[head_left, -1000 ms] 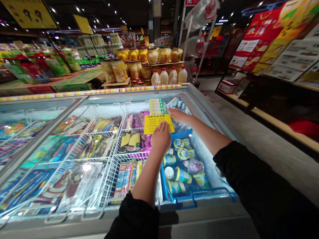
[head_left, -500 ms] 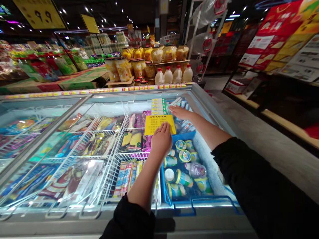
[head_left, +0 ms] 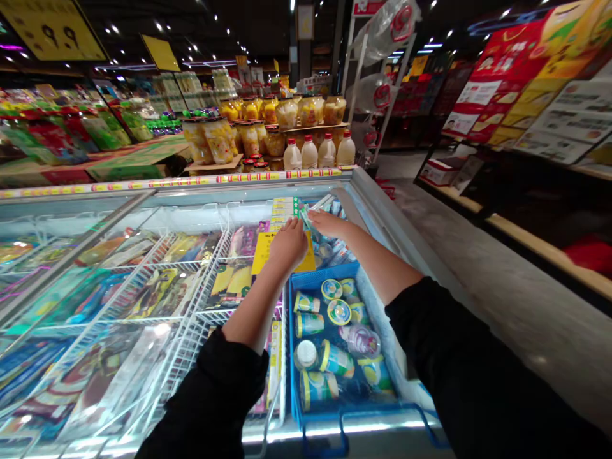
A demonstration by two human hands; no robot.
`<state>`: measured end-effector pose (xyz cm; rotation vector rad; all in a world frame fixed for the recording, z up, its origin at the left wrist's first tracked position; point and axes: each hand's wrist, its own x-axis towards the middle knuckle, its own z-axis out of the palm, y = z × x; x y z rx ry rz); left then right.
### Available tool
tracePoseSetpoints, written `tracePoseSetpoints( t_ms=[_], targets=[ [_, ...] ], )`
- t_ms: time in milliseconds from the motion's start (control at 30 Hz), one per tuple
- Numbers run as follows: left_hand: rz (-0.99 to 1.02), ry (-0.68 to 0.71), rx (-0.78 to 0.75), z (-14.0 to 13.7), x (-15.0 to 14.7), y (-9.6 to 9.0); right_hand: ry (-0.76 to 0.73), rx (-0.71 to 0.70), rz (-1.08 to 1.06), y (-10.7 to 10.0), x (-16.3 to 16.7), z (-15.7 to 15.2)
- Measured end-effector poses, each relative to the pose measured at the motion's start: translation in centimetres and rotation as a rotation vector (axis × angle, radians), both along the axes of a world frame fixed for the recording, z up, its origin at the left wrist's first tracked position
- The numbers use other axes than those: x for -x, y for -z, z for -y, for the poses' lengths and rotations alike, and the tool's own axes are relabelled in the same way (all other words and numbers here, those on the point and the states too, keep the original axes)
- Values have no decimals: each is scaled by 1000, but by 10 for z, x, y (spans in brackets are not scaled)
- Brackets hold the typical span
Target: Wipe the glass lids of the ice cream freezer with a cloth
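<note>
My left hand (head_left: pixel 289 243) lies over a yellow sign (head_left: pixel 262 254) with dark writing, covering most of it. Its fingers are stretched forward to the lower edge of a stack of white and green price labels (head_left: pixel 284 207). Just right of the labels is my right hand (head_left: pixel 329 224), fingers extended and flat, palm side hidden. Its fingertips are by some pale blue and white wrapped packs (head_left: pixel 337 252) in the freezer. Whether the fingers touch the packs or a glass cover above them, I cannot tell. Nearer to me stands a blue basket (head_left: pixel 292 357) of ice cream cups (head_left: pixel 339 312).
The chest freezer (head_left: pixel 356 175) has white wire dividers (head_left: pixel 191 319) between bagged frozen goods. Behind its far rim stand milky bottles with red caps (head_left: pixel 310 153) and jars of yellow fruit (head_left: pixel 248 137). Shelves with red and yellow boxes (head_left: pixel 507 83) line the right, across a grey floor (head_left: pixel 415 191).
My left hand has slid forward over the yellow sign, up to the labels. My right hand stays beside the labels. The whole view has shifted, so the freezer appears further left.
</note>
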<state>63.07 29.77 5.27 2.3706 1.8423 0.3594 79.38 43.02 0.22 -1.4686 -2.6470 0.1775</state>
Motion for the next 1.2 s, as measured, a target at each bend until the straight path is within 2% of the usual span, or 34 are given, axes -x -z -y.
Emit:
tracePoseSetpoints(
  t_ms=[133, 233, 400, 600, 667, 867, 1000, 1067, 1200],
  targets=[
    [-5, -19, -8, -33, 0, 14, -55, -16, -19, -1, 10, -1],
    [-7, -38, -25, -41, 2, 25, 36, -49, -18, 1, 9, -3],
    [-8, -38, -75, -36, 3, 30, 172, -43, -13, 5, -3, 3],
    [-12, -73, -89, -32, -3, 32, -15, 10, -44, 1, 10, 11],
    [-4, -72, -91, -32, -4, 32, -14, -12, -43, -3, 16, 6],
    [33, -71, -46, -30, -4, 27, 128, -28, 54, -17, 9, -14],
    [41, -57, -75, -32, -5, 31, 235, -34, 65, -6, -4, -8],
    [39, -60, -99, -32, -6, 34, 205, -38, 62, 1, -5, -4],
    [39, -63, -101, -31, -6, 34, 40, -35, 1, 4, 6, -12]
  ],
)
